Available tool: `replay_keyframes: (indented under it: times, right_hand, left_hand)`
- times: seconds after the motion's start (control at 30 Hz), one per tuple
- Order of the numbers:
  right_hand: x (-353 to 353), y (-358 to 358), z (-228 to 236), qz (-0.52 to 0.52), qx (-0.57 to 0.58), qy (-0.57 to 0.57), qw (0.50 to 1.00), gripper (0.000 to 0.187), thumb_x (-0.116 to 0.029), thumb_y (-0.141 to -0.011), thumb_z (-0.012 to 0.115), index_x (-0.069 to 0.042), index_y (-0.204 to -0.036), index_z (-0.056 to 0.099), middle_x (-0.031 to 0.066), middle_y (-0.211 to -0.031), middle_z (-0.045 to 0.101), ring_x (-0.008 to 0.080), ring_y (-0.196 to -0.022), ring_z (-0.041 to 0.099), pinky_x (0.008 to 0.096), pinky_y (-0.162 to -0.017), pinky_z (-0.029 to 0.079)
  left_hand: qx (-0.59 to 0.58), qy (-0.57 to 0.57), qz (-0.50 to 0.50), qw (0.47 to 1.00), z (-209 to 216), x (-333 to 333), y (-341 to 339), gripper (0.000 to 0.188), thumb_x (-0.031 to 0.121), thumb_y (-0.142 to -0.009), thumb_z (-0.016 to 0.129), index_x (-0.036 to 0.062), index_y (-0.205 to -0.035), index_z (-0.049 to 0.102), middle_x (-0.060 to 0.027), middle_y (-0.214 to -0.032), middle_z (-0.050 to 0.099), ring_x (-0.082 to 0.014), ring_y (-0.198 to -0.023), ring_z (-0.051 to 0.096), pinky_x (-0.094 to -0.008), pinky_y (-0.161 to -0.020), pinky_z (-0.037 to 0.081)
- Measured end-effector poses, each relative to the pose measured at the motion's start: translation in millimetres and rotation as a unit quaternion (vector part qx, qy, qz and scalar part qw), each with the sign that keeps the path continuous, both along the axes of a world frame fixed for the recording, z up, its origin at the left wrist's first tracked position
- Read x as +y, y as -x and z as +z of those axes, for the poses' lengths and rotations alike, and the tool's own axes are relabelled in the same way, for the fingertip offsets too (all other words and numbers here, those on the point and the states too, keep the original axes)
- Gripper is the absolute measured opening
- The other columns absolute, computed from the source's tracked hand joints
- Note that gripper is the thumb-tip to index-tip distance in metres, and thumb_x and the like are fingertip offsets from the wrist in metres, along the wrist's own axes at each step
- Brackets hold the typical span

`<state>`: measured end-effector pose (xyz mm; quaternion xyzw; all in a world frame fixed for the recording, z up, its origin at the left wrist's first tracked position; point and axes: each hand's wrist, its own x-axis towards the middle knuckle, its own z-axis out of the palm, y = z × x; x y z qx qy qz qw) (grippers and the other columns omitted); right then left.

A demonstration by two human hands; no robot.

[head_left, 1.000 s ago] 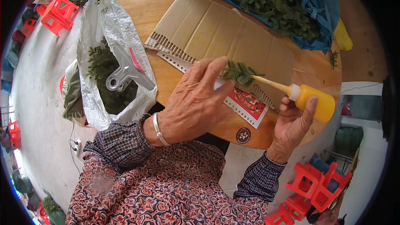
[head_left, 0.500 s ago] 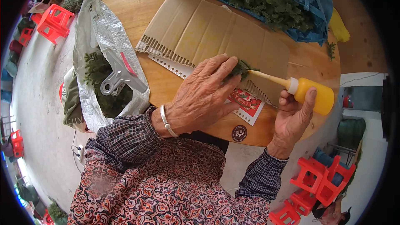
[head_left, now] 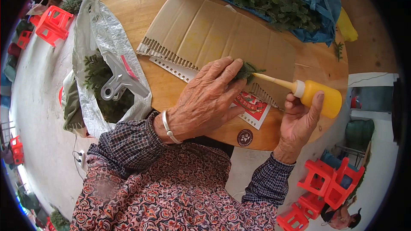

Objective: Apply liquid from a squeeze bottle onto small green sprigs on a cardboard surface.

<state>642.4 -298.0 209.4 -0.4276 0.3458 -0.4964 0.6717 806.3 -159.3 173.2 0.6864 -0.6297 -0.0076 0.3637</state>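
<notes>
A small green evergreen sprig (head_left: 245, 72) lies on a flat piece of corrugated cardboard (head_left: 192, 25). The fingers of my left hand (head_left: 205, 96) close down over the sprig, and the palm hides part of it. In my right hand (head_left: 302, 119) I grip a yellow squeeze bottle (head_left: 323, 98) with a white collar and a long tapered nozzle. The bottle lies nearly level, its nozzle tip at the right end of the sprig. Under the cardboard's near edge, a white sheet with punched holes and a red printed picture (head_left: 252, 105) sticks out.
A blue bag (head_left: 329, 15) heaped with evergreen sprigs stands at the far right of the wooden table (head_left: 128, 8). On the left, a large metal clip (head_left: 122, 79) sits on a whitish plastic bag (head_left: 137, 105) holding more greenery. Red stools (head_left: 317, 177) stand on the floor at both sides.
The view has shifted very slightly. Both hands, the sprig and the bottle keep almost the same places, with the nozzle tip still at the sprig.
</notes>
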Motion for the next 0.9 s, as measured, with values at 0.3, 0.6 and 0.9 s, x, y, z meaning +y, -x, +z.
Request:
replay_keyframes:
  times: [0.3,0.6,0.9]
  right_hand:
    - [-115,-360,46,-0.004,0.025,0.026,0.999,0.036,-0.032,-0.088,0.066,-0.002,-0.106,0.056,0.0102,-0.081,0.066,0.0139,-0.059,0.062,0.0171,-0.049,0.049]
    - [-245,-776,94,-0.020,0.012,0.025,0.999,0.036,-0.031,-0.087,0.066,-0.001,-0.106,0.056,0.0106,-0.082,0.065,0.0150,-0.060,0.060,0.0183,-0.050,0.047]
    - [-381,-1254,148,-0.034,0.021,0.032,0.999,0.038,-0.031,-0.087,0.067,-0.001,-0.106,0.056,0.0107,-0.082,0.065,0.0149,-0.060,0.060,0.0186,-0.050,0.047]
  left_hand:
    - [-0.006,0.025,-0.005,1.000,40,-115,-360,0.046,0.028,-0.069,0.071,0.0023,-0.105,0.058,-0.0159,-0.131,0.043,-0.0311,-0.120,0.043,-0.0402,-0.100,0.037]
    - [0.014,-0.008,-0.012,1.000,93,-238,-782,0.046,0.026,-0.073,0.072,0.0022,-0.112,0.061,-0.0130,-0.137,0.042,-0.0305,-0.125,0.041,-0.0397,-0.101,0.039]
    - [0.004,0.013,-0.013,1.000,139,-374,-1262,0.045,0.027,-0.072,0.071,0.0024,-0.108,0.059,-0.0142,-0.133,0.042,-0.0303,-0.122,0.042,-0.0390,-0.100,0.038]
